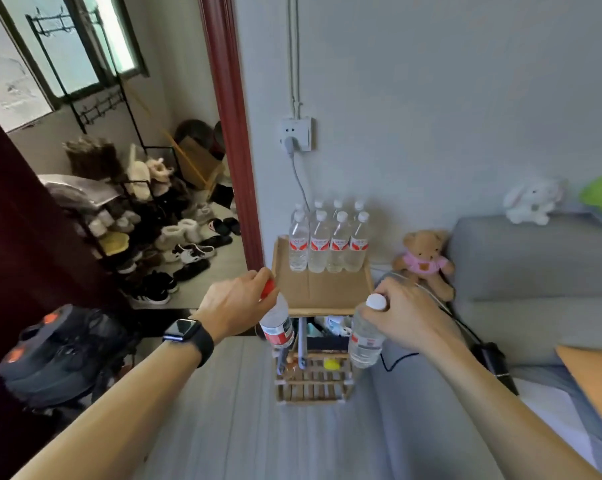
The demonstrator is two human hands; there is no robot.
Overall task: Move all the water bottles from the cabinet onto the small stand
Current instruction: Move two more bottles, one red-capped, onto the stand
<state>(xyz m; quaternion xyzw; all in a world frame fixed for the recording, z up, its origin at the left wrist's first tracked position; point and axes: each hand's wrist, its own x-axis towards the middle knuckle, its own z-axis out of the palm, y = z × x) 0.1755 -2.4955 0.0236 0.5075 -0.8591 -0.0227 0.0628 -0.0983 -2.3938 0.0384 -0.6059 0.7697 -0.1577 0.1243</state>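
Two bottles: we hold both near the small wooden stand (322, 289), caps up, tilted.
Left hand (233, 303): fingers curled round red-capped clear plastic bottle (275, 323) at its neck.
Right hand (408, 313): fingers curled round white-capped clear plastic bottle (363, 344) at its neck.

Left hand (235, 303) gripping red-capped bottle (277, 323), right hand (401, 308) white-capped bottle (365, 337), perhaps eight bottles (327, 244) on stand (322, 289)

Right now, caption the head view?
Left hand grips red-capped clear plastic bottle, right hand white-capped one, at light wooden stand.
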